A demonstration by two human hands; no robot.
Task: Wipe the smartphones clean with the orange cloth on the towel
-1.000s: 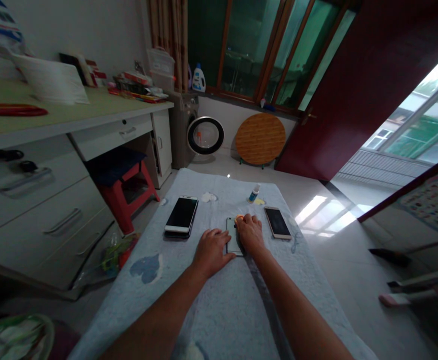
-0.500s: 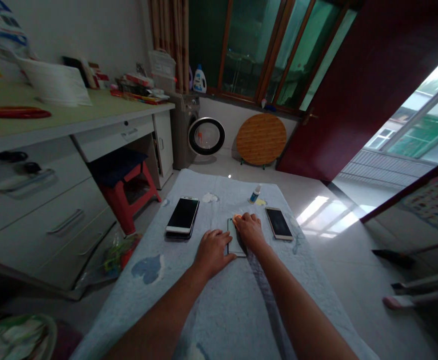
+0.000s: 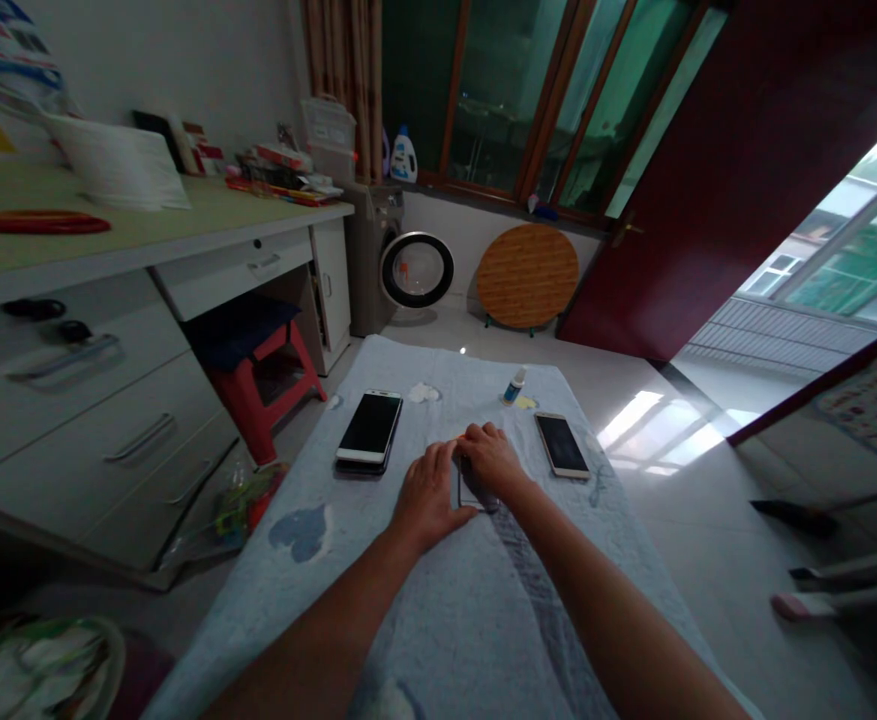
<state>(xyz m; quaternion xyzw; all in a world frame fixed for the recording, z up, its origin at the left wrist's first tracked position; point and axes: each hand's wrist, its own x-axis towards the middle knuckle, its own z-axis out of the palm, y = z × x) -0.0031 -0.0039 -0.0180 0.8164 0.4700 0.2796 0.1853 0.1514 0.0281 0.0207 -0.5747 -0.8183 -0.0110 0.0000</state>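
A smartphone lies flat on the cloth-covered table, partly hidden beneath my hands. My left hand grips its left side, with the thumb at the near edge and the fingers along the side. Over the phone's far end, my right hand presses a small orange cloth, which is mostly covered by the fingers. To the right rests another smartphone with a dark screen. On the left, a white-framed smartphone sits on top of a dark one. A small spray bottle stands beyond my right hand.
The table wears a pale blue cloth with heart patterns. Left of it are a red stool and a desk with drawers. Behind stand a washing machine with its door open and a round wooden board.
My right hand has shifted slightly left and toward the phone's far end, covering more of the orange cloth. My left fingers have moved up closer to it. The view has shifted slightly.
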